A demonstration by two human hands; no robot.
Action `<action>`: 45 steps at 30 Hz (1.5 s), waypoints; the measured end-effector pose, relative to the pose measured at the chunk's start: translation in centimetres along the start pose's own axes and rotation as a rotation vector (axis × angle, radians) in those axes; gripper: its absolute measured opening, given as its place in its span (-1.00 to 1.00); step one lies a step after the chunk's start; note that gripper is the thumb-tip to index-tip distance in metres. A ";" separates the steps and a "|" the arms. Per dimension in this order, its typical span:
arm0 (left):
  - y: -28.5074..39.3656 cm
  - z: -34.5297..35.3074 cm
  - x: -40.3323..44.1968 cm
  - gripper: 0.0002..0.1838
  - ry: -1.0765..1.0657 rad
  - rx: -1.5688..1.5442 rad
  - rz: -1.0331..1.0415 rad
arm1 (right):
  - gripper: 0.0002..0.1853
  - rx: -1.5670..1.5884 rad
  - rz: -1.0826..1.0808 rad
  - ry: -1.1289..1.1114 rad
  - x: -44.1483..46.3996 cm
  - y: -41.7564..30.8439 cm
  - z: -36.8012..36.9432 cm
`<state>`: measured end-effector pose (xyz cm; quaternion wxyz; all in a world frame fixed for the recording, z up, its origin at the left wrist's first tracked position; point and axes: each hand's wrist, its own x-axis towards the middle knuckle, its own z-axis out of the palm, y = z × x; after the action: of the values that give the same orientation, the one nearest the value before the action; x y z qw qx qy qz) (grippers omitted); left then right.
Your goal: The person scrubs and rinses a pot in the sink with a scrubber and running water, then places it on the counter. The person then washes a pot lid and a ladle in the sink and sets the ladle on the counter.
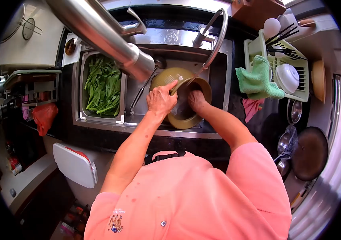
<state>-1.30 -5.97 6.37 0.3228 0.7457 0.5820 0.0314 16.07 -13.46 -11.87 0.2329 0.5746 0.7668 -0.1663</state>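
Observation:
An olive-green pot (171, 75) is tilted in the metal sink, its mouth facing me. My left hand (161, 98) is closed on the near left side of its rim, thumb stretched along the outside. Inside the pot is my right hand (197, 100), with the fingers bent down and mostly hidden, so I cannot see whether they hold anything. From the thin curved tap (221, 36), what looks like a narrow stream of water runs down to the pot. A ladle-like utensil (138, 98) lies in the sink left of the pot.
Leafy greens (103, 86) fill a basin (83, 94) at the sink's left. A thick metal faucet (110, 40) hangs over the sink. To the right stand a dish rack (303, 86) with bowls (287, 78), a green cloth (260, 78) and a dark round pan (309, 154).

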 end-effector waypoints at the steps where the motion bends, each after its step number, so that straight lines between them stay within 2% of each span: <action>1: -0.2 0.2 0.2 -0.57 -0.002 -0.014 -0.007 | -0.78 0.116 0.099 -0.082 -1.5 -1.6 -1.1; 2: -0.3 0.3 0.5 -0.57 0.000 -0.027 -0.012 | -0.77 0.228 0.199 -0.161 -2.4 -3.2 -2.5; 4: -0.4 0.3 0.3 -0.57 0.009 -0.027 -0.004 | -0.71 0.500 0.274 -0.166 -1.9 -5.3 -1.1; 6: -0.5 0.4 0.4 -0.57 0.004 -0.039 0.014 | -0.69 0.677 0.163 -0.232 0.0 -7.3 -0.6; 8: -0.6 0.6 0.4 -0.57 0.035 -0.054 0.036 | -0.67 1.828 0.499 -0.224 -0.3 -9.2 -4.8; 14: -0.5 0.3 0.5 -0.58 0.047 -0.075 0.044 | -0.78 1.558 0.308 0.471 -6.3 -10.0 -5.5; 16: -1.3 0.5 0.6 -0.58 0.054 -0.081 0.034 | -0.80 0.949 0.208 0.478 -11.1 -8.2 -4.3; 19: -2.6 0.4 1.1 -0.58 0.068 -0.113 0.000 | -0.77 0.961 0.023 0.479 -14.1 -6.0 -4.7; 22: -2.3 -0.4 1.0 -0.55 0.010 -0.135 -0.049 | -0.75 1.300 0.027 0.581 -12.1 -9.1 -5.8; 25: -1.8 -0.7 0.8 -0.46 -0.023 -0.142 -0.016 | -0.76 1.634 0.219 0.601 -7.8 -10.5 -9.4; 28: -3.2 -0.4 1.8 -0.35 -0.063 -0.208 0.029 | -0.75 1.754 0.383 0.950 -3.6 -11.3 -9.7; 29: -3.4 -0.2 1.8 -0.34 -0.062 -0.234 0.048 | -0.72 1.741 0.469 1.000 -3.0 -11.0 -10.2; 32: -2.6 -0.1 0.8 -0.41 -0.089 -0.331 0.104 | -0.68 1.634 0.877 1.274 0.2 -8.3 -10.6; 34: -1.6 0.5 -0.3 -0.45 -0.104 -0.395 0.116 | -0.63 1.733 1.206 1.326 1.5 -5.0 -10.2; 35: -1.7 1.3 -0.7 -0.48 -0.040 -0.437 0.189 | -0.60 1.659 1.368 1.380 2.3 -3.6 -9.3; 36: -1.4 1.4 -1.1 -0.48 -0.039 -0.427 0.184 | -0.59 1.695 1.440 1.375 1.9 -3.1 -9.8; 38: -0.8 1.6 -1.2 -0.47 -0.040 -0.414 0.180 | -0.59 1.778 1.305 1.175 0.8 -4.6 -10.4; 39: -1.0 2.0 -1.1 -0.47 -0.019 -0.446 0.202 | -0.59 1.846 1.132 1.222 0.7 -6.0 -10.0; 40: -0.7 1.8 -1.0 -0.48 -0.035 -0.434 0.167 | -0.62 1.955 1.012 1.080 -0.4 -7.1 -9.8; 42: -0.4 0.9 -1.3 -0.49 -0.072 -0.406 0.090 | -0.69 1.985 0.683 0.795 -3.1 -8.6 -8.5; 45: 0.7 -0.1 -1.7 -0.49 -0.069 -0.351 0.008 | -0.77 1.583 0.399 0.538 -8.8 -8.7 -7.2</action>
<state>-1.27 -7.51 7.42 0.4676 0.6810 0.5530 0.1082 8.62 -19.25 -1.13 -0.4012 0.7118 0.3390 -0.4663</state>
